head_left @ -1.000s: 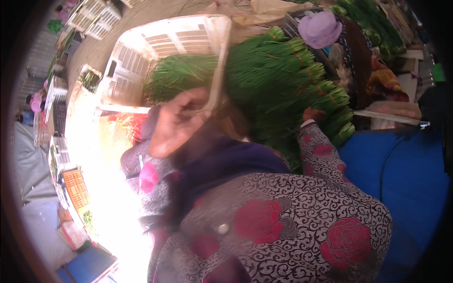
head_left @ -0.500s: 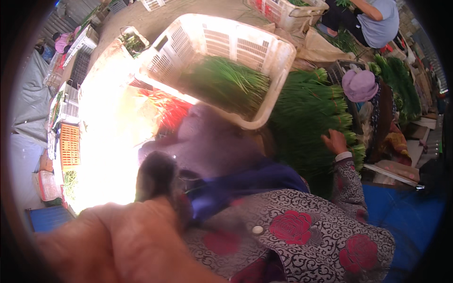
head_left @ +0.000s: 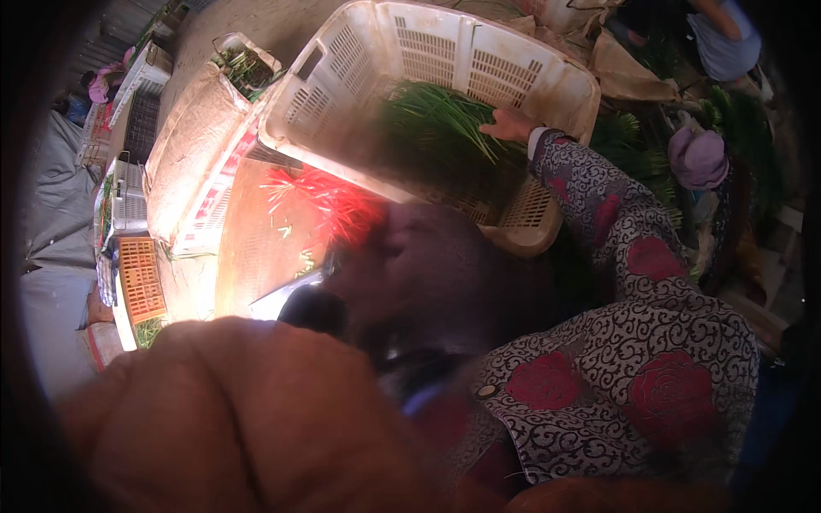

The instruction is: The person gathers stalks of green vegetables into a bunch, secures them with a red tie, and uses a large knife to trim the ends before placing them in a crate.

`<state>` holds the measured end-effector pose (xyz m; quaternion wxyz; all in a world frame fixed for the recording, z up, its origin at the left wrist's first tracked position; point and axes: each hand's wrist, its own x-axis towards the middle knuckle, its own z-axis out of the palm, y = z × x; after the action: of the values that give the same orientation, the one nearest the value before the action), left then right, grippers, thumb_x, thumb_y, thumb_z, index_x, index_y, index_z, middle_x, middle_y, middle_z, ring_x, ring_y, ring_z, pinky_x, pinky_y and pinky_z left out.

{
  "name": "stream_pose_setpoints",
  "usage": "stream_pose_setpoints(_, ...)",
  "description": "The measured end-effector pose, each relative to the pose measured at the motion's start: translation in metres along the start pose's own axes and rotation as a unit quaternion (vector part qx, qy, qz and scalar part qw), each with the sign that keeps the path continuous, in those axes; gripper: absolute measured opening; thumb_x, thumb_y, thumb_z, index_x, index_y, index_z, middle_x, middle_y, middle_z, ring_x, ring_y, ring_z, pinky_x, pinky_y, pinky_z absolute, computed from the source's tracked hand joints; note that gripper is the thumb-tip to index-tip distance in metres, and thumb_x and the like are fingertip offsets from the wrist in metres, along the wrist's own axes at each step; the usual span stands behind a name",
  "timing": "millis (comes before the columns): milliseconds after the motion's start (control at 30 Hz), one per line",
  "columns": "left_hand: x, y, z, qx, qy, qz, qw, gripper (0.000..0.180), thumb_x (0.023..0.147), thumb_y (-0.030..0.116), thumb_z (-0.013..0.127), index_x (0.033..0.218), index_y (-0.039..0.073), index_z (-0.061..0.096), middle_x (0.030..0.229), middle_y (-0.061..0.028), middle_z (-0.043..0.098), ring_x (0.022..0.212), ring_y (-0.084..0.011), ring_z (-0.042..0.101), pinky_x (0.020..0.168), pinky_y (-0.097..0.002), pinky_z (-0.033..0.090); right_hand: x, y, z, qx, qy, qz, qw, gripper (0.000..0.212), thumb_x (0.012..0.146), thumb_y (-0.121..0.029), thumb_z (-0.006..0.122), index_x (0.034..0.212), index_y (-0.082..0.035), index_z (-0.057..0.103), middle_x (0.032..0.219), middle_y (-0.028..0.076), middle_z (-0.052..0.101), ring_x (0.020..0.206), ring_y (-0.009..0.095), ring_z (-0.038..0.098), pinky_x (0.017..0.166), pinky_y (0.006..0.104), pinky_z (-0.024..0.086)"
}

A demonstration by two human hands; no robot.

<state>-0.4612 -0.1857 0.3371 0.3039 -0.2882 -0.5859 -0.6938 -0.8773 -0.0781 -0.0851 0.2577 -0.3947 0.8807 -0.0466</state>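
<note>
My right hand (head_left: 510, 126), at the end of a patterned sleeve with red roses, reaches into a large whitish plastic crate (head_left: 577, 94) with slotted walls. Its fingers close on long, thin chive-like greens (head_left: 445, 120) in the crate. At the lower left, very near the camera, a large blurred hand (head_left: 239, 410) shows bent, knuckle-like shapes. No sleeve shows on it; it seems to be my left hand, and what it holds is hidden. A dark rounded thing (head_left: 312, 312) stands just beyond it. Blurred purple cloth (head_left: 419, 274) lies in front of my body.
Red strips (head_left: 329, 205) lie on a brown board (head_left: 256, 222) left of the crate. An orange crate (head_left: 141, 278) and a small container of greens (head_left: 248, 68) stand farther left. At the right, a person in a purple hat (head_left: 699, 158) sits by more greens (head_left: 620, 137).
My right hand has moved left and away from me, from the pile of greens on the right into the crate. The view has shifted, and the glare at left has faded.
</note>
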Motion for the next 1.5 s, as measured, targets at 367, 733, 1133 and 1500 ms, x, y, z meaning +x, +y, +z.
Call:
stream_pose_setpoints(367, -0.057, -0.091, -0.100, 0.158, 0.165, -0.248, 0.941, 0.059, 0.092, 0.025, 0.076, 0.137, 0.001, 0.044, 0.090, -0.0119, 0.069, 0.082, -0.0200, 0.068, 0.080, -0.0309, 0.054, 0.072, 0.001, 0.107, -0.036, 0.086, 0.093, 0.991, 0.062, 0.080, -0.028, 0.077, 0.128, -0.001, 0.049, 0.126, 0.025, 0.056, 0.114, 0.045, 0.060, 0.091, 0.0575, 0.052)
stream_pose_setpoints(733, -0.153, -0.099, -0.106, 0.243, 0.211, -0.514, 0.795, 0.041, 0.091, 0.004, 0.074, 0.127, -0.001, 0.056, 0.089, -0.0103, 0.071, 0.083, -0.0162, 0.069, 0.080, -0.0273, 0.054, 0.120, 0.094, 0.051, -0.109, -0.140, 0.042, 0.983, 0.062, 0.087, -0.028, 0.068, 0.139, 0.000, 0.052, 0.139, 0.027, 0.052, 0.127, 0.042, 0.053, 0.103, 0.0525, 0.047)
stream_pose_setpoints(1133, -0.158, -0.115, -0.113, 0.303, 0.066, -0.566, 0.764, 0.037, 0.090, 0.013, 0.074, 0.120, -0.005, 0.061, 0.087, -0.0124, 0.072, 0.080, -0.0171, 0.070, 0.075, -0.0275, 0.053, 0.133, 0.134, 0.123, 0.035, -0.145, 0.047, 0.988, 0.126, 0.071, -0.052, 0.082, 0.159, 0.001, 0.009, 0.160, 0.029, 0.027, 0.147, 0.042, 0.030, 0.117, 0.0501, 0.033)
stream_pose_setpoints(1500, -0.155, -0.122, -0.118, 0.384, -0.030, -0.567, 0.728, 0.045, 0.080, -0.009, 0.071, 0.121, 0.006, 0.065, 0.104, -0.0150, 0.073, 0.084, -0.0226, 0.074, 0.075, -0.0309, 0.057, 0.125, 0.152, 0.155, -0.082, -0.038, 0.020, 0.996, 0.111, 0.072, -0.034, 0.084, 0.156, 0.001, 0.020, 0.153, 0.033, 0.036, 0.141, 0.047, 0.037, 0.116, 0.0497, 0.036)
